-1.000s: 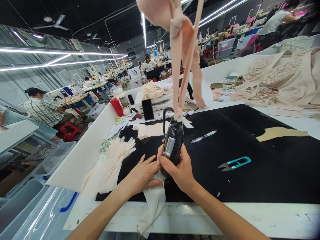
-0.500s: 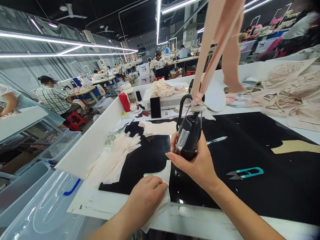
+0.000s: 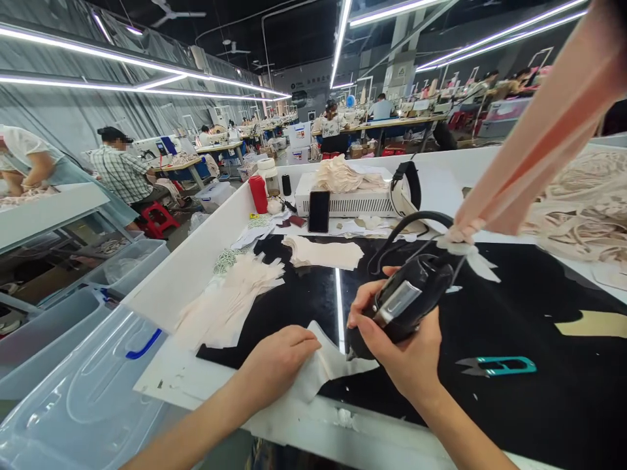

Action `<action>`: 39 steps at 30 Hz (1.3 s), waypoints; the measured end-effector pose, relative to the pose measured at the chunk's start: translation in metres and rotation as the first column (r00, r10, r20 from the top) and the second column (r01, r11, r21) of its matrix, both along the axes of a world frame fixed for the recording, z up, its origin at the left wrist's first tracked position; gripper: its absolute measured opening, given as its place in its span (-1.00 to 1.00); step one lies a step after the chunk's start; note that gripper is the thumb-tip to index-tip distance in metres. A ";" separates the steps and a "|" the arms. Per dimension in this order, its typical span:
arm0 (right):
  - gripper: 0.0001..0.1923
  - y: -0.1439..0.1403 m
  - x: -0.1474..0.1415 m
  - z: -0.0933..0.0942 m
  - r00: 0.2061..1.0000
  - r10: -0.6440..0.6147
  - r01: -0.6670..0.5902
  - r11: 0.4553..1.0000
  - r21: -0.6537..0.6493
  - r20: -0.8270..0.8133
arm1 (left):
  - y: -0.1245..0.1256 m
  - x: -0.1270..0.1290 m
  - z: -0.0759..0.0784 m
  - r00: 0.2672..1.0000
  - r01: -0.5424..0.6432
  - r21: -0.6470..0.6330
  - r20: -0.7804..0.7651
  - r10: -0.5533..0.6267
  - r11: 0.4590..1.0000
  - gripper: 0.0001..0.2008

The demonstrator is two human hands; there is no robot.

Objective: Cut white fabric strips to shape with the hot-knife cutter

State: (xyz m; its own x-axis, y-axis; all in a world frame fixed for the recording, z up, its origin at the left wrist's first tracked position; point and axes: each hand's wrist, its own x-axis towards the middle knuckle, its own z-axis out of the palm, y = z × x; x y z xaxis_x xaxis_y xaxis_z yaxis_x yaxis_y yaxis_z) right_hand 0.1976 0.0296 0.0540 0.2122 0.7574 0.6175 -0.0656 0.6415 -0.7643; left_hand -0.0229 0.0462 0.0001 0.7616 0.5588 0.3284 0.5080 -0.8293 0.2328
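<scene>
My right hand (image 3: 406, 352) is wrapped round a black, corded electric fabric cutter (image 3: 411, 294), held tilted. A pink fabric strip (image 3: 533, 130) is knotted to its top and runs up to the right. The cutter's small metal tip is beside a white fabric piece (image 3: 337, 365) at the front edge of the black work surface (image 3: 490, 294). The fingers of my left hand (image 3: 284, 359) are closed on the left part of that fabric, which is lifted and creased. Their undersides are hidden. Teal thread snips (image 3: 499, 366) lie to the right of my right hand.
Cut fabric pieces (image 3: 235, 300) are piled at the left, and another stack (image 3: 323, 252) lies further back. A phone (image 3: 319, 211) leans against a white box (image 3: 353, 201). Pale straps (image 3: 582, 209) are heaped at the right, near a yellowish pattern piece (image 3: 595, 324). Clear bins (image 3: 83, 391) stand at the left.
The cutter in my right hand has tilted over to the right and come down towards the fabric. The fabric's free end now points right. The camera view has also turned slightly.
</scene>
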 end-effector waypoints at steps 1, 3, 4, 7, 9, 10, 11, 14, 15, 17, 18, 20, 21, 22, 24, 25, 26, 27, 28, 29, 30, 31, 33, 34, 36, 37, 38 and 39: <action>-0.50 0.001 0.001 -0.002 1.000 -0.006 0.006 1.000 -0.008 -0.011 | 0.001 0.005 -0.002 0.999 -0.040 0.012 0.013 0.040 0.999 -0.65; -0.47 0.002 0.002 -0.003 0.999 -0.025 0.023 0.999 -0.023 -0.046 | 0.004 0.015 -0.006 0.995 -0.097 0.030 0.031 0.096 0.995 -0.66; -0.48 0.002 0.002 -0.004 0.997 -0.035 0.033 0.999 -0.031 -0.066 | 0.006 0.019 -0.009 0.993 -0.117 0.036 0.037 0.116 0.992 -0.66; -0.47 -0.001 0.005 -0.007 0.993 -0.041 0.035 0.998 -0.055 -0.109 | 0.012 0.029 -0.016 0.987 -0.156 0.044 0.042 0.154 0.987 -0.67; -0.44 -0.004 0.008 -0.011 0.993 -0.038 0.032 0.998 -0.054 -0.112 | 0.013 0.031 -0.019 0.987 -0.161 0.049 0.033 0.159 0.986 -0.71; -0.43 -0.006 0.010 -0.012 0.994 -0.032 0.026 0.998 -0.051 -0.105 | 0.013 0.032 -0.021 0.987 -0.160 0.053 0.027 0.159 0.986 -0.73; -0.42 -0.008 0.012 -0.014 0.995 -0.025 0.020 0.999 -0.048 -0.096 | 0.012 0.031 -0.021 0.987 -0.159 0.059 0.021 0.158 0.986 -0.74; -0.41 -0.014 0.017 -0.018 0.996 -0.006 0.003 0.999 -0.042 -0.084 | 0.007 0.029 -0.024 0.989 -0.149 0.078 0.011 0.148 0.986 -0.75; -0.42 -0.015 0.017 -0.018 0.996 -0.006 0.002 0.999 -0.041 -0.086 | 0.005 0.027 -0.024 0.990 -0.141 0.087 0.008 0.141 0.986 -0.75; -0.44 -0.018 0.018 -0.018 0.996 -0.005 0.001 0.999 -0.043 -0.088 | 0.003 0.025 -0.025 0.993 -0.118 0.111 0.000 0.119 0.987 -0.76; -0.45 -0.019 0.018 -0.018 0.996 -0.004 0.000 0.999 -0.044 -0.087 | 0.002 0.024 -0.025 0.994 -0.105 0.127 -0.004 0.106 0.986 -0.77; -0.45 -0.021 0.017 -0.018 0.996 -0.007 0.003 0.999 -0.047 -0.085 | 0.001 0.022 -0.023 0.997 -0.077 0.159 -0.013 0.080 0.984 -0.77; -0.45 -0.021 0.017 -0.018 0.996 -0.012 0.008 0.999 -0.048 -0.087 | 0.000 0.022 -0.021 0.998 -0.065 0.174 -0.016 0.069 0.983 -0.77; -0.45 -0.022 0.017 -0.018 0.996 -0.018 0.013 0.999 -0.052 -0.090 | -0.001 0.022 -0.019 0.998 -0.054 0.185 -0.020 0.059 0.981 -0.77; -0.46 -0.022 0.017 -0.018 0.995 -0.028 0.022 0.998 -0.063 -0.098 | -0.003 0.021 -0.016 0.998 -0.043 0.198 -0.026 0.049 0.979 -0.77; -0.46 -0.022 0.017 -0.017 0.994 -0.029 0.023 0.997 -0.067 -0.102 | -0.004 0.021 -0.015 0.998 -0.042 0.202 -0.027 0.049 0.979 -0.77; -0.46 -0.023 0.016 -0.017 0.994 -0.031 0.023 0.997 -0.069 -0.105 | -0.005 0.021 -0.014 0.998 -0.044 0.203 -0.026 0.051 0.978 -0.76; -0.46 -0.023 0.016 -0.017 0.994 -0.031 0.024 0.997 -0.072 -0.107 | -0.006 0.021 -0.015 0.998 -0.048 0.204 -0.024 0.054 0.978 -0.76; -0.47 -0.023 0.015 -0.016 0.993 -0.035 0.027 0.997 -0.076 -0.110 | -0.006 0.021 -0.016 0.998 -0.052 0.203 -0.019 0.057 0.978 -0.76; -0.48 -0.024 0.015 -0.016 0.993 -0.040 0.031 0.997 -0.074 -0.113 | -0.007 0.020 -0.018 0.998 -0.056 0.202 -0.013 0.060 0.978 -0.77; -0.48 -0.024 0.015 -0.015 0.993 -0.044 0.036 0.997 -0.072 -0.113 | -0.008 0.019 -0.019 0.998 -0.058 0.200 -0.006 0.060 0.978 -0.78; -0.48 -0.025 0.016 -0.015 0.993 -0.046 0.039 0.997 -0.071 -0.112 | -0.008 0.018 -0.021 0.998 -0.058 0.198 0.000 0.060 0.979 -0.79; -0.48 -0.027 0.017 -0.015 0.993 -0.047 0.039 0.997 -0.072 -0.109 | -0.009 0.016 -0.024 0.999 -0.054 0.184 0.009 0.053 0.981 -0.81; -0.48 -0.027 0.017 -0.014 0.993 -0.047 0.039 0.996 -0.077 -0.108 | -0.010 0.015 -0.025 0.999 -0.051 0.176 0.013 0.049 0.983 -0.81; -0.49 -0.029 0.018 -0.014 0.992 -0.054 0.044 0.995 -0.091 -0.110 | -0.011 0.013 -0.026 0.999 -0.048 0.161 0.020 0.045 0.986 -0.82; -0.49 -0.029 0.019 -0.014 0.992 -0.057 0.047 0.995 -0.092 -0.111 | -0.012 0.013 -0.026 0.999 -0.048 0.155 0.024 0.045 0.987 -0.82; -0.49 -0.030 0.019 -0.014 0.992 -0.059 0.049 0.995 -0.092 -0.112 | -0.012 0.013 -0.025 0.998 -0.052 0.150 0.027 0.049 0.987 -0.82; -0.50 -0.030 0.019 -0.013 0.992 -0.062 0.052 0.994 -0.093 -0.111 | -0.013 0.013 -0.025 0.998 -0.057 0.145 0.030 0.053 0.988 -0.82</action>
